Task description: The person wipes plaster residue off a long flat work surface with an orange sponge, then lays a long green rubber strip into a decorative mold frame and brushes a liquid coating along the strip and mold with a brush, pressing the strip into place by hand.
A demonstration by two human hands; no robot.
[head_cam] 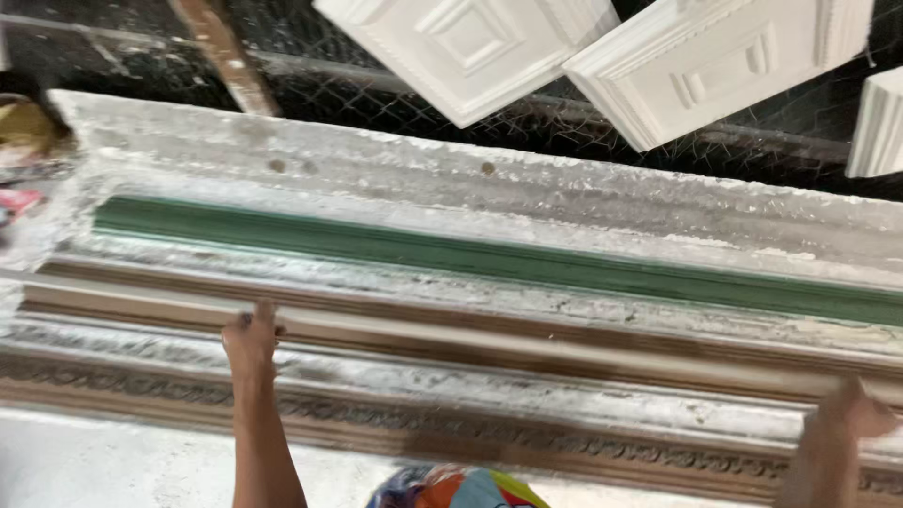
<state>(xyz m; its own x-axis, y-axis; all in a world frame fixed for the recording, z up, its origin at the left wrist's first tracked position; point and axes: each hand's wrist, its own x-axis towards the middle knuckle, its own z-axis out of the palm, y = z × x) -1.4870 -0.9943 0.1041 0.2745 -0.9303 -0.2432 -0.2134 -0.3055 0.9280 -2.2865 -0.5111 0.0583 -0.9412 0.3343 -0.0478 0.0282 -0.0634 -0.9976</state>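
- The left hand [250,341] closes its fingers over the top edge of a long pale brown strip of wood or moulding [451,341], with the thumb side hidden behind it.
- The right hand [851,414] is badly blurred at the strip's far right end; it touches the strip, but I cannot tell whether the fingers are curled round it or flat.
- The strip lies between both hands, its long axis running left to right across the view and dipping slightly to the right, resting along a long plaster-crusted mould bench [470,179].
- Just beyond the strip runs a long green channel [489,259] set in the bench, parallel to it.
- Nearer than the strip, a brown carved border with a scroll pattern [564,447] follows the same line.
- Behind the bench, a dark wire mesh fence [357,94] carries white square plaster panels [470,47], tilted, well apart from the hands.
- A brown wooden batten [226,56] leans behind the bench at upper left.
- A patch of multicoloured cloth [451,489] shows at the bottom edge, between the forearms.
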